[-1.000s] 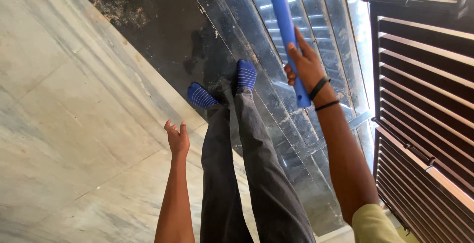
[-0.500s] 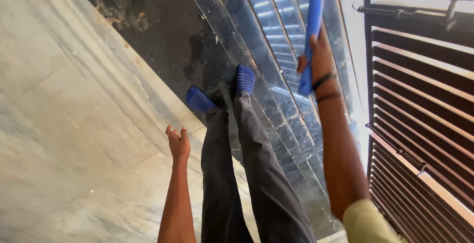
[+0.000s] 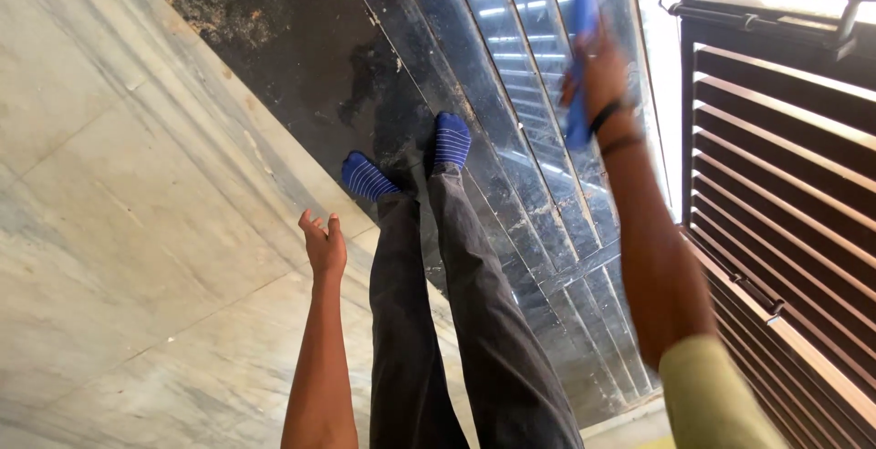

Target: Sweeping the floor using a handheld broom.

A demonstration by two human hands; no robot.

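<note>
While right hand (image 3: 598, 79) grips blue handle (image 3: 582, 57) w/ long axis near-vertical by the louvred shutter (image 3: 785, 184), left hand (image 3: 324, 246) hangs open, empty, well apart.

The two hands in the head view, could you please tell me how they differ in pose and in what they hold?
The right hand is raised near the louvred shutter, while the left hand hangs low over the pale floor. The right hand is closed around a blue handle; the left hand is open and holds nothing. The right hand's wrist wears dark bands; the left hand's wrist is bare. Both are bare hands.
</note>
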